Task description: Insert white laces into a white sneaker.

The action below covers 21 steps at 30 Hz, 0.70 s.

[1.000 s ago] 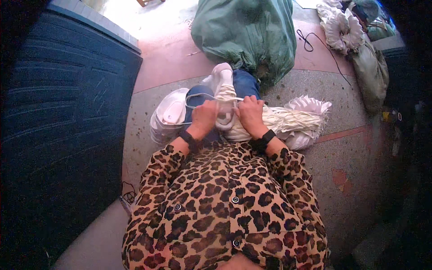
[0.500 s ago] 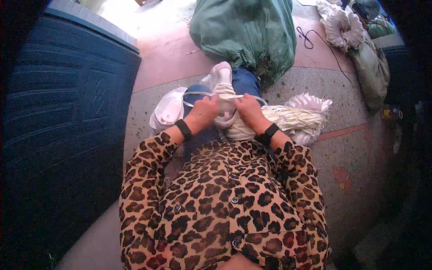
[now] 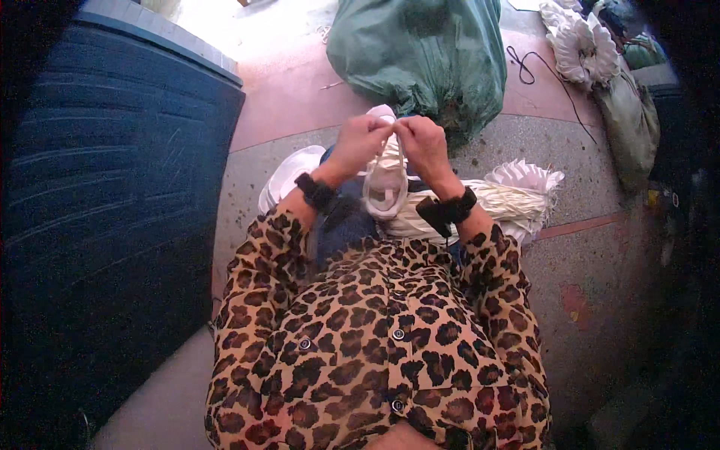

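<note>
A white lace-up shoe (image 3: 385,196) rests on my lap, its opening toward me and its toe pointing away. Above it my left hand (image 3: 361,146) and my right hand (image 3: 424,150) come together at the fingertips. Each hand pinches a white shoelace (image 3: 400,156); the two lengths rise from the shoe and meet between the fingers. My hands partly cover the front of the shoe. Right of the shoe, a thick bundle of cream-white laces (image 3: 487,201) lies across my leg. Another white shoe (image 3: 289,174), partly hidden by my left arm, is on the left.
Ahead of my knees stands a big green sack (image 3: 420,56). A dark blue panelled door (image 3: 120,187) borders the left side. At the far right are a greyish sack (image 3: 628,131), ruffled white bundles (image 3: 581,49) and a dark cord (image 3: 559,86) on the floor.
Both hands have moved up and away from me, from pulling the lace sideways across the shoe to meeting above it. The lace ends are now drawn up together.
</note>
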Tool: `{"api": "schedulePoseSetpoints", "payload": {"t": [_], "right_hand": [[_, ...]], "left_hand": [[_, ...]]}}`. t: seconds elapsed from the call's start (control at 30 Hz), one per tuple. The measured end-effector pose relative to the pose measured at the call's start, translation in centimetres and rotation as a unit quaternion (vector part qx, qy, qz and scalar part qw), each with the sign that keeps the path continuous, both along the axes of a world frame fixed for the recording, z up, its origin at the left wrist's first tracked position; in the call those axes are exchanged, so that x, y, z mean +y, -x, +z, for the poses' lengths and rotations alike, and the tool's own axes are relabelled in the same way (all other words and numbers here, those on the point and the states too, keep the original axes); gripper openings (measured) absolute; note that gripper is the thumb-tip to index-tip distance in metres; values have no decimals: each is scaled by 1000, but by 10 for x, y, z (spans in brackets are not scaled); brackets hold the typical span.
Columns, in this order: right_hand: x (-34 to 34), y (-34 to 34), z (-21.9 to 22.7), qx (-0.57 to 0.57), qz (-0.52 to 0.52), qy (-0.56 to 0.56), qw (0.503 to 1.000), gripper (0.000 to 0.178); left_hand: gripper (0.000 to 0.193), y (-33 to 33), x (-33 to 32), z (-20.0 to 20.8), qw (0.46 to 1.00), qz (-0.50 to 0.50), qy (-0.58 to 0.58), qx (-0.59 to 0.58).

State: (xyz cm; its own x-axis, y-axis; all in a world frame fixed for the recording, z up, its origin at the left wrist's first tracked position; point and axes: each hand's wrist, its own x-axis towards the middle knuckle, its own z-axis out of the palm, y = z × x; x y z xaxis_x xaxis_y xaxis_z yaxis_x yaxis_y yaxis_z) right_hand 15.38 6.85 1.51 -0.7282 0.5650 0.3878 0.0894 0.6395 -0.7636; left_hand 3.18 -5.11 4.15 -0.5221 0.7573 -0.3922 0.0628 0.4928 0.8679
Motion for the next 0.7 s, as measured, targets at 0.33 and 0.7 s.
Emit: {"api": "schedulePoseSetpoints", "payload": {"t": [0.33, 0.7], "right_hand": [[33, -92, -67, -159, -15, 130, 978, 23], [-14, -120, -32, -237, 170, -67, 954, 9]], "left_hand": [[29, 146, -175, -168, 910, 4, 231, 343], [22, 117, -227, -194, 827, -71, 397, 391]]}}
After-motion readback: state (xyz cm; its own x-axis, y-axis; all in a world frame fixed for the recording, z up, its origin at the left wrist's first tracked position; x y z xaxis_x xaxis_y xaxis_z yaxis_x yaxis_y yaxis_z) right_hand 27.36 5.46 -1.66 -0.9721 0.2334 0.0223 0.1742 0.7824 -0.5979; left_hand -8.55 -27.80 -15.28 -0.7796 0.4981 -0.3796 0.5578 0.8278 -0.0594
